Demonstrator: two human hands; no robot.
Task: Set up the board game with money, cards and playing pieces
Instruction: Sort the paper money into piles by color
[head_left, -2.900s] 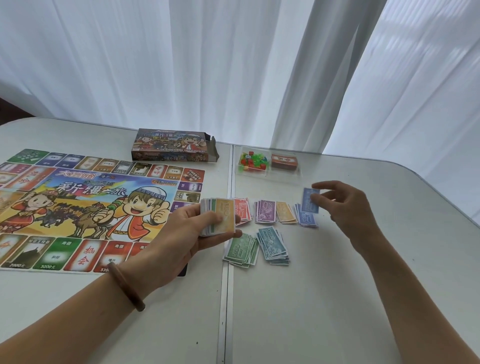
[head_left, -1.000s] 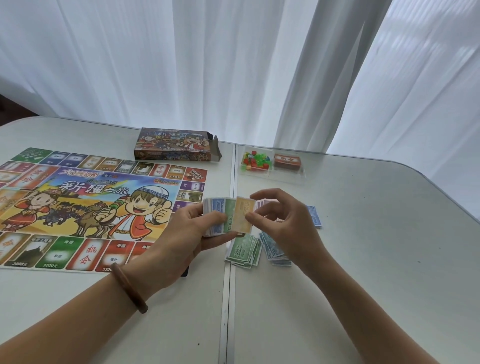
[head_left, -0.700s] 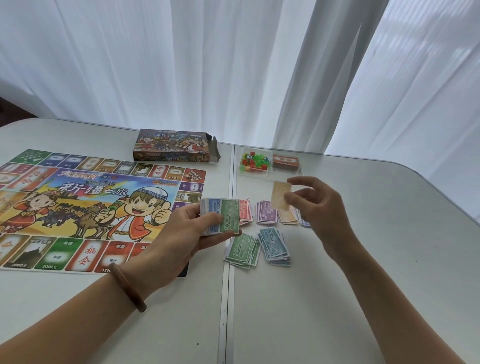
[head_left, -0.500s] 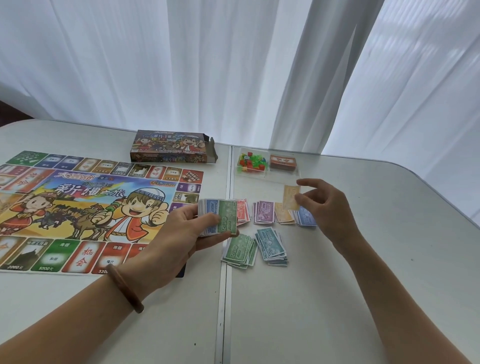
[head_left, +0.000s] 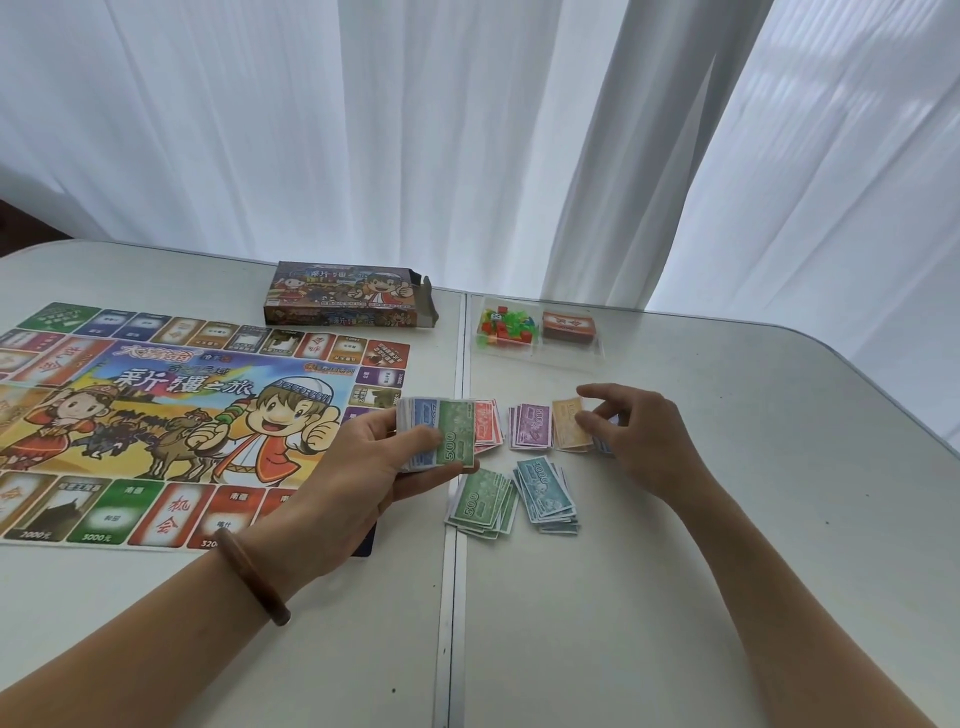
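My left hand (head_left: 384, 462) grips a stack of play money (head_left: 441, 431) with a green 500 note on top. My right hand (head_left: 639, 436) pinches a tan note on the tan pile (head_left: 569, 423) on the table. Sorted piles lie around: red (head_left: 488, 426), purple (head_left: 531, 426), green (head_left: 483, 504), teal (head_left: 545, 493). A blue pile is mostly hidden under my right hand. The colourful game board (head_left: 171, 421) lies flat at the left. A clear tray (head_left: 571, 354) at the back holds playing pieces (head_left: 501, 325) and a red card deck (head_left: 569, 327).
The open game box (head_left: 348, 296) lies behind the board. A seam (head_left: 449, 597) runs down the white table between the two halves. White curtains hang behind. The table's rounded right edge (head_left: 924, 421) is close to the piles.
My right hand took a tan note from the stack in my left hand, carried it right and lowered it onto the tan pile. A green 500 note now tops the held stack.
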